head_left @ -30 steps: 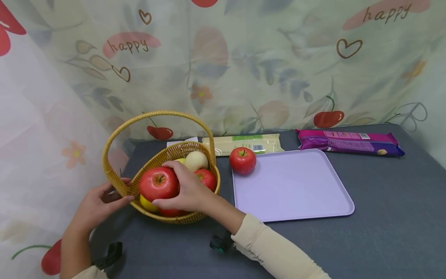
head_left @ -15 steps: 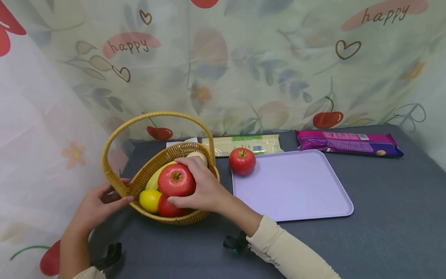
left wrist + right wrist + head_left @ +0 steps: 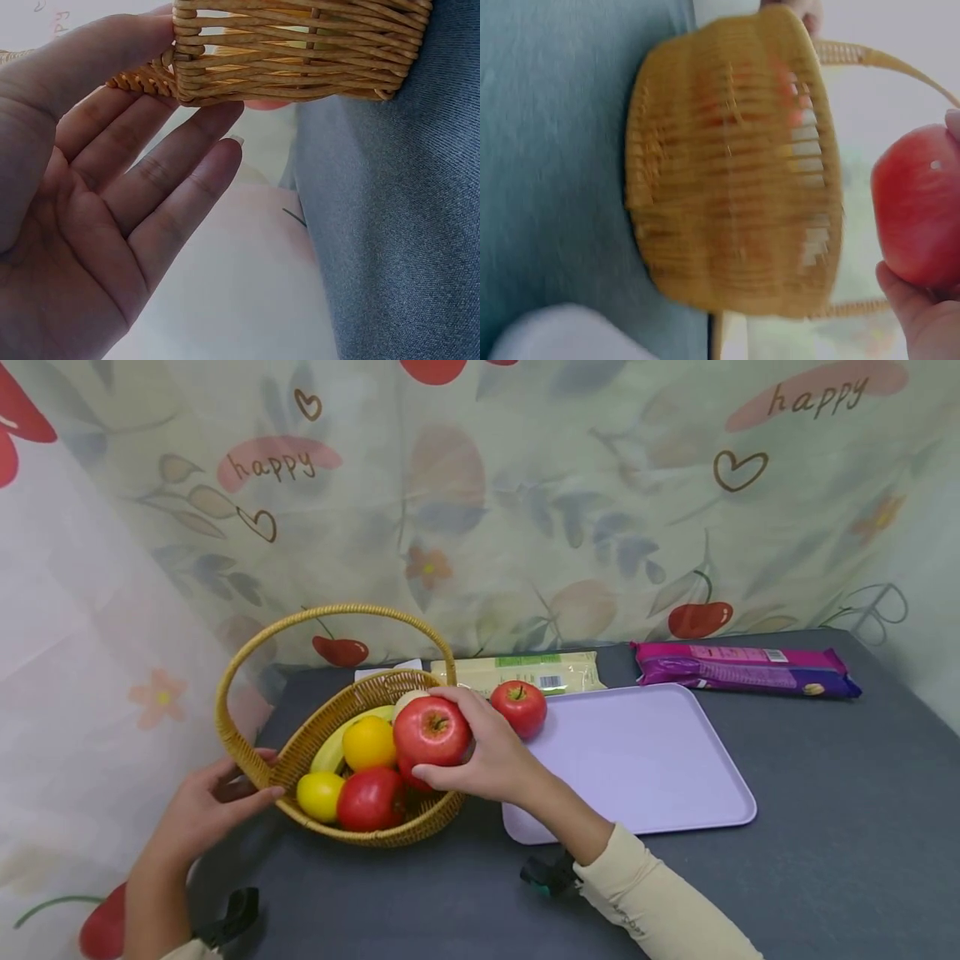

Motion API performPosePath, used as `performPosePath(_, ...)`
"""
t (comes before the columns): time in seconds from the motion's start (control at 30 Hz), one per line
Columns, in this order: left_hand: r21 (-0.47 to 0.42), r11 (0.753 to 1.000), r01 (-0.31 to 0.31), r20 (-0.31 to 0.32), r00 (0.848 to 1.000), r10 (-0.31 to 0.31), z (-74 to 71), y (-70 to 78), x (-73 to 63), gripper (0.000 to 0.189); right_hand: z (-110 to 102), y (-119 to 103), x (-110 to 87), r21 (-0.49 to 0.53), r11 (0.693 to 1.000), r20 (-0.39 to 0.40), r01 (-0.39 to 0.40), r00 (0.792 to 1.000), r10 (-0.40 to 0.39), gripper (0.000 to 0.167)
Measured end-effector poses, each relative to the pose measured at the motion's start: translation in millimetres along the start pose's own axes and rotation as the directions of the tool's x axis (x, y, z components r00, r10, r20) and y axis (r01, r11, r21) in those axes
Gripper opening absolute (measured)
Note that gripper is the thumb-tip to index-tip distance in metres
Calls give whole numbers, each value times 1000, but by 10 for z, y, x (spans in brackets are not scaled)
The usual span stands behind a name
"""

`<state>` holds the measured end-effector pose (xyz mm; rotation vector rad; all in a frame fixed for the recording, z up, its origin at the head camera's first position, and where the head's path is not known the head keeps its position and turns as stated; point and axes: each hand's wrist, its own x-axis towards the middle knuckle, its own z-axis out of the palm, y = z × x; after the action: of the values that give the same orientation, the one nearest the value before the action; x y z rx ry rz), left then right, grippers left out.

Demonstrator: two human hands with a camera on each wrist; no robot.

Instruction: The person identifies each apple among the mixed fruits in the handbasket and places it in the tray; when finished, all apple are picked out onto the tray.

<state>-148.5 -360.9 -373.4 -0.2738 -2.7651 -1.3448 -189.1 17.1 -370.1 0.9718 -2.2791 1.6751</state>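
Observation:
A wicker basket [image 3: 303, 739] with a tall arched handle stands left of the middle in the head view. My left hand [image 3: 206, 806] pinches its left end at the handle's foot; in the left wrist view the thumb lies on the rim with fingers [image 3: 187, 187] beneath. With my right hand [image 3: 487, 752] I hold a red apple [image 3: 427, 727] above the basket's right side, well above the rim in the right wrist view. Inside the basket lie another red apple [image 3: 371, 800], a lemon [image 3: 319, 795], an orange [image 3: 369, 743] and a banana [image 3: 327, 753]. A pale round fruit [image 3: 405, 700] is mostly hidden behind the held apple.
A lilac tray [image 3: 637, 760] lies right of the basket, with a red apple [image 3: 519, 707] at its back left corner. Behind them are a cream-coloured packet [image 3: 525, 671] and a purple-pink packet [image 3: 742, 668], in front of a printed curtain [image 3: 495, 527].
The right hand has carried its apple rightward from the basket's left side to its right side, uncovering the orange, lemon and banana. The left hand stays at the basket's end.

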Motion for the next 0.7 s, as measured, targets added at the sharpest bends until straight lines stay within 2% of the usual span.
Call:
performPosePath(0.17, -12, 1000, 24, 0, 1000, -24, 10, 5, 4, 50, -201, 21, -24, 32, 996, -23, -79, 997, 80, 77)
performPosePath(0.3, 2, 999, 40, -5, 999, -40, 8, 17, 5, 51, -355, 12, -5, 42, 995, -31, -90, 995, 92, 73)
performPosePath(0.43, 10, 999, 40, 1, 999, -40, 20, 15, 0, 51, -506, 40, 1, 38, 992, -73, -121, 990, 124, 70)
performPosePath(0.7, 26, 999, 41, 6, 999, -41, 12, 29, -7, 53, -827, 114, 5, -41, 967, -189, -250, 953, 238, 75)
